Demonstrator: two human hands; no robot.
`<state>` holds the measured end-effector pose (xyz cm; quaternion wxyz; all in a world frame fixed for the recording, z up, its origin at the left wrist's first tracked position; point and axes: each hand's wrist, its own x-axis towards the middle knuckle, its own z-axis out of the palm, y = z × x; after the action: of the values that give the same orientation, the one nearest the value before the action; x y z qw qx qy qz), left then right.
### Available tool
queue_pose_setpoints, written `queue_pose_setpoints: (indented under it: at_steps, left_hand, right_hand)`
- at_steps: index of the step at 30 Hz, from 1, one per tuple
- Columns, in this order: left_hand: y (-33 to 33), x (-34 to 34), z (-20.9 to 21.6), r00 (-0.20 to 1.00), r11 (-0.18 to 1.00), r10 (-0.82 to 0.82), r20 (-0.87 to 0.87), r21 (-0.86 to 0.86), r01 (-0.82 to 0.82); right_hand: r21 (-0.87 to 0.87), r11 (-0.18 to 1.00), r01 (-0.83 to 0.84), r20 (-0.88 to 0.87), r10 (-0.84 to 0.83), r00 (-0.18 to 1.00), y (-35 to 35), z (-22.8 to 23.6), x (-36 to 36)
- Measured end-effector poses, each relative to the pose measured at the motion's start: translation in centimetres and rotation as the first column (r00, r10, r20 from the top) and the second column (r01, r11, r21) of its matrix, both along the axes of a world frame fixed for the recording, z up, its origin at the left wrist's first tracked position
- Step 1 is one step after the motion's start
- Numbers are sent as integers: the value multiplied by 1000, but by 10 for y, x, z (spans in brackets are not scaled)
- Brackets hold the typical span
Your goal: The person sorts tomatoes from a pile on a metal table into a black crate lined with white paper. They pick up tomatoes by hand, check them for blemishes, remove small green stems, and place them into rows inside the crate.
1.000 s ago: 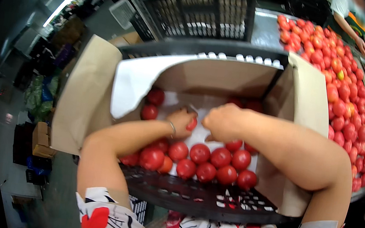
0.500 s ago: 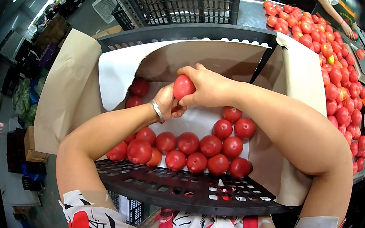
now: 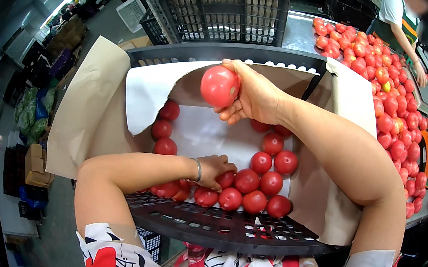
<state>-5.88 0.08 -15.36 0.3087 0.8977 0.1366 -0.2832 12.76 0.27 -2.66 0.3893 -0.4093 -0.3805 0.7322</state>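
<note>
My right hand [image 3: 254, 95] holds a pale red tomato [image 3: 219, 86] lifted above the far end of a black plastic crate [image 3: 223, 229] lined with brown and white paper [image 3: 198, 126]. Several red tomatoes [image 3: 259, 182] lie on the paper in the crate's near half, and three more [image 3: 163, 127] sit along its left side. My left hand [image 3: 216, 167] reaches down among the near tomatoes, fingers curled over one tomato [image 3: 227, 178]; a thin bracelet is on that wrist.
A metal table [image 3: 298, 31] to the right is covered with several loose tomatoes [image 3: 390, 108], where another person in a green apron [image 3: 396, 20] works. An empty black crate [image 3: 225, 10] stands behind mine. Boxes and bags [image 3: 37, 121] sit on the floor at left.
My right hand picked a tomato out of the crate and raised it toward the far end. My left hand let go near it and dropped back to the near rows of tomatoes.
</note>
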Motion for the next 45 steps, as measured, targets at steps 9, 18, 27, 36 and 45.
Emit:
queue_pose_setpoints:
  at_steps: [9, 18, 27, 36, 45]
  left_hand:
    - [9, 5, 5, 984, 980, 178, 29, -92, -175]
    - [53, 36, 61, 576, 77, 787, -222, -890, -449]
    - [72, 35, 84, 371, -7, 908, -196, -891, -454]
    - [75, 41, 104, 258, -1, 955, -146, -872, -489]
    - [72, 48, 112, 266, 157, 964, 8, -824, -544]
  right_hand:
    - [28, 1000, -6, 4, 6, 1000, 3, 0, 5]
    - [248, 938, 241, -167, -203, 965, 2, 18, 22]
    - [268, 923, 276, 246, -342, 907, -7, 20, 29]
    - [369, 928, 40, 441, -213, 872, -15, 13, 21]
    - [66, 996, 56, 150, -65, 987, -15, 23, 37]
